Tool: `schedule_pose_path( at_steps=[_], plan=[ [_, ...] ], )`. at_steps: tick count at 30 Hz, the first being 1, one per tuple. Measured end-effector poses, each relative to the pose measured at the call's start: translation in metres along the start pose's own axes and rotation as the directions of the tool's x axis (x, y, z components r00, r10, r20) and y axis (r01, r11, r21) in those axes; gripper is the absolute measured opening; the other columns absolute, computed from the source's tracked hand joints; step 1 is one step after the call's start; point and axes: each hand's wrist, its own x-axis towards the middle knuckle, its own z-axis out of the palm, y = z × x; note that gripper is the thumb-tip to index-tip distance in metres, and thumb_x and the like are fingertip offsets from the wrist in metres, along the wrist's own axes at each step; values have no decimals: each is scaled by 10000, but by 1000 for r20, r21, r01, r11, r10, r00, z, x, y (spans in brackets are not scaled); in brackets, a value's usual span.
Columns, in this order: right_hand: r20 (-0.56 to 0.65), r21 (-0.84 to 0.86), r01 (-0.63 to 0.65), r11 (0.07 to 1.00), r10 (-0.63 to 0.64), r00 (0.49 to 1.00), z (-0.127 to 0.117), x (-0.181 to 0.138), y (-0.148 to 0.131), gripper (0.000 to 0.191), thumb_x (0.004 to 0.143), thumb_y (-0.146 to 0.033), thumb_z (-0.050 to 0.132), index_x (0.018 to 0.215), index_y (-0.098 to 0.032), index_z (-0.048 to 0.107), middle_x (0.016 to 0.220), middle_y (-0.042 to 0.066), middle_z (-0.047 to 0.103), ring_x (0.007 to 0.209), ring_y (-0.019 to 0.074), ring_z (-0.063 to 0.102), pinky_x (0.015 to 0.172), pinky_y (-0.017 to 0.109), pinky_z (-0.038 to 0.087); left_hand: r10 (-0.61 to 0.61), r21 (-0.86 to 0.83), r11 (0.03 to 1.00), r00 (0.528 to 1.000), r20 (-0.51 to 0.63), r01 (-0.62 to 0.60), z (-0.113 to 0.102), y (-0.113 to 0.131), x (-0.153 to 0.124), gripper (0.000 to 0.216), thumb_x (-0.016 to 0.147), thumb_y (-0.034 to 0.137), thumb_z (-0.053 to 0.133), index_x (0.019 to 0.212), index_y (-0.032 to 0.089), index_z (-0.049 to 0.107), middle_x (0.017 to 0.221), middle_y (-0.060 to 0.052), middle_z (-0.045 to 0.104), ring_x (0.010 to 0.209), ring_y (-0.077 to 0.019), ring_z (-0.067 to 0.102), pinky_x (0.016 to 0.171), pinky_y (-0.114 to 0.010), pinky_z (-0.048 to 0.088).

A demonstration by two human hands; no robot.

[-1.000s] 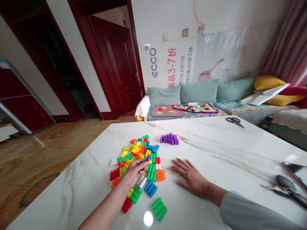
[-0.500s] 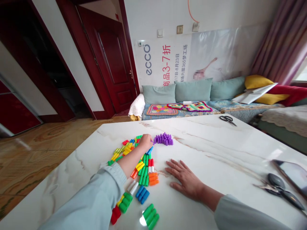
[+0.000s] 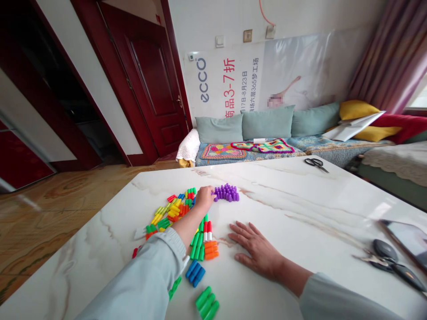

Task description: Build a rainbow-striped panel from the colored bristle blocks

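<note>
My left hand (image 3: 204, 198) reaches far across the white marble table (image 3: 300, 209), fingers pinched together at the left end of a row of purple bullet-shaped blocks (image 3: 227, 193). What the pinch holds is too small to name. A scattered pile of coloured blocks (image 3: 173, 211) in red, yellow, green, blue and orange lies under and beside my left arm. My right hand (image 3: 258, 249) rests flat on the table with fingers spread, just right of joined green, red-white and orange blocks (image 3: 205, 242).
Loose blue (image 3: 195, 273) and green blocks (image 3: 207, 304) lie near the table's front. Scissors (image 3: 315, 163) lie at the far edge. A phone (image 3: 408, 242) and keys (image 3: 388, 260) sit at the right. A sofa (image 3: 267, 138) stands behind the table.
My left hand left the middle of the coloured pile and stretched forward to the left end of the purple row. My right hand stayed flat on the table.
</note>
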Motion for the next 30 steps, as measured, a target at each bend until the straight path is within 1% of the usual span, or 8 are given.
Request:
schedule_pose_path(
  at_steps=[3,6,9,13,17,24,27,30],
  plan=[
    [7,0,-5,1000,5,1000,-1,0,-1,607,915,-593,389,1442,-294,386,1563,32,236,1449,272,160,1164,564,86,4,-79,997,999,-36,-7,-1,-5,-5,121,796,157,651,899,173,711,955,-89,720,944,-216,648,886,-323,476],
    [6,7,-8,1000,8,1000,-2,0,-2,609,912,-590,397,1437,-281,399,1560,40,244,1447,275,171,1164,564,93,27,-175,984,1000,-5,-28,0,-10,-12,110,801,112,609,820,168,702,913,-77,721,934,-208,645,912,-326,464],
    [2,12,-4,1000,4,1000,-2,0,-1,600,910,-570,419,1437,-282,399,1559,40,250,1446,274,173,1163,562,99,35,-289,957,999,35,-24,4,-13,-22,211,788,44,546,886,176,679,953,-58,711,962,-181,633,939,-315,455],
    [-9,15,3,1000,-3,1000,0,0,1,586,910,-553,433,1431,-287,406,1558,38,255,1446,272,176,1163,559,102,-2,-454,889,991,133,63,14,-7,-38,356,776,15,453,1065,166,596,940,-52,692,755,-124,654,747,-264,529],
    [-7,10,1,1000,-1,1000,1,0,2,578,911,-543,437,1429,-287,408,1557,39,259,1446,268,178,1163,557,98,1,-578,805,975,220,130,18,3,-48,326,818,53,429,1101,149,559,963,-69,691,678,-97,661,636,-213,525],
    [-14,14,-6,1000,6,1000,0,0,1,560,912,-522,444,1417,-282,427,1551,45,276,1443,266,187,1164,550,111,-24,-633,751,967,255,186,12,4,-56,274,896,146,443,1135,116,574,993,-115,718,734,-119,698,685,-227,519],
    [-22,19,0,1000,1,1000,1,0,2,562,911,-525,444,1415,-279,432,1547,50,285,1441,271,195,1162,555,110,-28,-611,768,962,271,195,13,1,-56,262,914,191,437,1078,96,620,914,-122,737,733,-149,709,676,-255,528],
    [-27,20,5,1000,-5,1000,2,0,4,554,911,-515,449,1416,-287,428,1547,45,286,1442,270,194,1161,556,114,-18,-574,805,972,235,153,14,-3,-54,222,867,174,523,1015,115,678,897,-96,745,804,-167,702,746,-278,530]
  ],
)
